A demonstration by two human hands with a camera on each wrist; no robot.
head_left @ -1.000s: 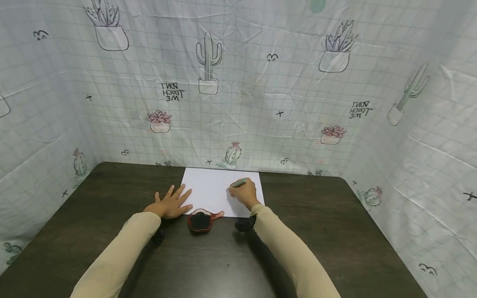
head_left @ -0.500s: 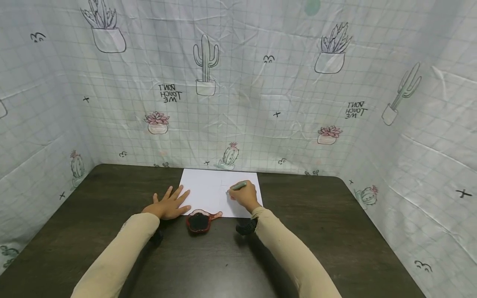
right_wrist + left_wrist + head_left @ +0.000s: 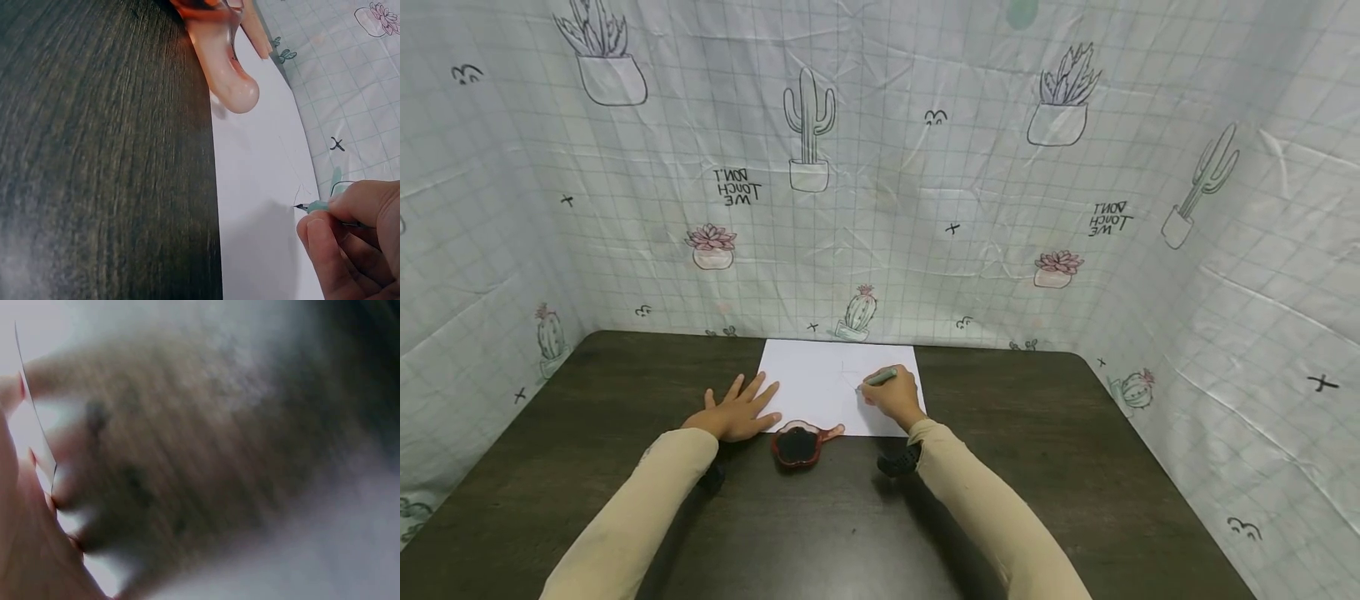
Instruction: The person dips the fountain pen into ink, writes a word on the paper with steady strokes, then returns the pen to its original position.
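Note:
A white sheet of paper lies at the table's far side, bearing faint thin lines. My left hand rests on its left edge with fingers spread. My right hand pinches a slim green pen between thumb and fingers. In the right wrist view the dark pointed tip of the pen is at the paper, beside faint strokes. A red flower-shaped dish with a black inside stands at the near paper edge, between the hands. Its rounded handle reaches over the sheet.
The dark wooden table meets a cloth backdrop printed with cacti, which rises behind and along both sides. Black wrist devices sit under both sleeves. The left wrist view is mostly blurred.
My right hand has moved slightly right and nearer on the paper, and a faint slanting line now shows by the pen tip. The left hand keeps its place. The head view has shifted a little.

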